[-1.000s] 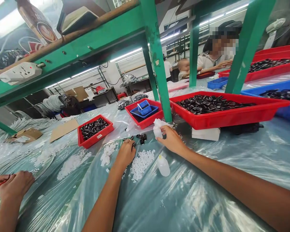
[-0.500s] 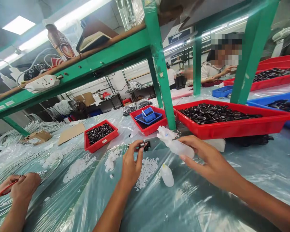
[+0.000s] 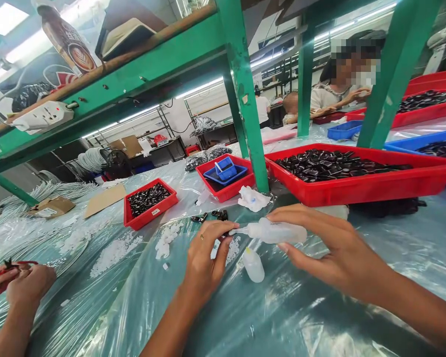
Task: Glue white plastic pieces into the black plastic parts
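My left hand [image 3: 208, 263] is closed, with a small black plastic piece [image 3: 226, 233] pinched at its fingertips and mostly hidden by them. My right hand [image 3: 323, 243] grips a translucent white squeeze bottle [image 3: 282, 232] on its side. The bottle's thin nozzle points left and reaches the black piece. Below it, a second squeeze bottle [image 3: 253, 267] with a yellowish tip rests on the table. Behind my left hand lie a few loose black pieces [image 3: 220, 214] and, partly covered, a pile of small white bits [image 3: 232, 252]. A crumpled white tissue [image 3: 253, 198] sits near the green post.
Red trays of black pieces [image 3: 357, 191] [image 3: 148, 210] stand behind, with a small blue tray [image 3: 225, 174] between. A green post [image 3: 250, 124] rises ahead. At far left a co-worker's hands [image 3: 29, 285] hold red-handled snips. White cables and heaps of white bits [image 3: 115, 253] lie left.
My right hand has left the tissue by the post and turned the bottle nozzle-left against the black piece. My left hand has shifted slightly right. The co-worker's snips have tilted upward.
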`<state>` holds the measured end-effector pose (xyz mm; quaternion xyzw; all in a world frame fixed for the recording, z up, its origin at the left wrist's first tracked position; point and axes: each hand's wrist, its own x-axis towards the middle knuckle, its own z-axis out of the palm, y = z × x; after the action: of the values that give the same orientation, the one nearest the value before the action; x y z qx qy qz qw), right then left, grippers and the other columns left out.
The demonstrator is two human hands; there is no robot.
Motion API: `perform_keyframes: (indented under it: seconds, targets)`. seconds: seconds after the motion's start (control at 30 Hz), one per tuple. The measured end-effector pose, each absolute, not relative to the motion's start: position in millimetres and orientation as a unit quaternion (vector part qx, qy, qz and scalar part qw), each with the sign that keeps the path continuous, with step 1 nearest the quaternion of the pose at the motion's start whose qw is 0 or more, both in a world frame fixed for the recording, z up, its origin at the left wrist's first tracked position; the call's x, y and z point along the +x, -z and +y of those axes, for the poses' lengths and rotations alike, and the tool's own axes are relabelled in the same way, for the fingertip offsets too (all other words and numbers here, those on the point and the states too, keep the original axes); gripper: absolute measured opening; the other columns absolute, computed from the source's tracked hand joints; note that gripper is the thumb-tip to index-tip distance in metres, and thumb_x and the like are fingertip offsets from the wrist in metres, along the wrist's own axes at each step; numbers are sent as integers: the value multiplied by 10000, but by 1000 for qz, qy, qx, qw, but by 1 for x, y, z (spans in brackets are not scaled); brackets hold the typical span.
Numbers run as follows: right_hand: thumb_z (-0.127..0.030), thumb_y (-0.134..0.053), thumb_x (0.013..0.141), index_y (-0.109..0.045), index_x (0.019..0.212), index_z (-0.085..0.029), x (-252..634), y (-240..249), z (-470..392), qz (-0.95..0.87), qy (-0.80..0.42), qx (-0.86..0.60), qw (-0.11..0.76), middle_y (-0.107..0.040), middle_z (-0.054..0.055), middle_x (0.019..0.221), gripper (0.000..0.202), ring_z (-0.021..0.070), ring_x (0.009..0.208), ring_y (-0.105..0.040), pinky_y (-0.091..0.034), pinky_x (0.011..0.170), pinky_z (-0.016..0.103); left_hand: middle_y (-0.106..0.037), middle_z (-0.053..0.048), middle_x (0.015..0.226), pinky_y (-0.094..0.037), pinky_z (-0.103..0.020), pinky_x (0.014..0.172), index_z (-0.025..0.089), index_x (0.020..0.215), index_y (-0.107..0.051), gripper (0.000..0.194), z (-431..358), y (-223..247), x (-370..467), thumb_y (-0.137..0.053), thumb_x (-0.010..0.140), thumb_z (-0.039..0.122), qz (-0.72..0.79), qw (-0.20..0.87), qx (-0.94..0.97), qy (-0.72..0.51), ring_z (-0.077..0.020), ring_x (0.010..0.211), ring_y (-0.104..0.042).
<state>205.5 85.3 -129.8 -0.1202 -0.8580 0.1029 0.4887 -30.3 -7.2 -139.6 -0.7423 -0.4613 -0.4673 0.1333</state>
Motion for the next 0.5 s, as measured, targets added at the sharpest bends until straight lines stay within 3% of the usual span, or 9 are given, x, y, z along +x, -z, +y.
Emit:
perform_keyframes:
  seconds: [0.2, 0.3, 0.5]
  targets:
    - [-270, -606, 942, -618, 1240, -330, 215, 110, 75, -869, -53, -102, 481, -712, 40, 1163, 304, 251, 1025, -699, -615, 853, 386, -737, -80, 1118, -614, -267, 816, 238, 1223, -586, 315, -11, 140, -22, -571, 962, 61, -458, 80, -760, 454, -179, 1064, -703]
    - [-280, -625, 933, -607, 1275, -314, 219, 105, 70, -872, -78, -101, 473, -731, 15, 1128, 344, 237, 1009, -694, -625, 841, 364, -734, -82, 1123, -624, -252, 785, 235, 1220, -582, 314, -15, 141, -14, -566, 963, 57, -451, 48, -758, 469, -173, 1053, -706]
    - [-202, -616, 921, -620, 1284, -358, 226, 112, 66, -876, -76, -87, 469, -674, -20, 1266, 395, 197, 1159, -654, -626, 860, 282, -734, -78, 1088, -607, -264, 818, 220, 1210, -583, 319, -19, 139, -9, -576, 951, 35, -438, 44, -762, 475, -160, 1019, -704]
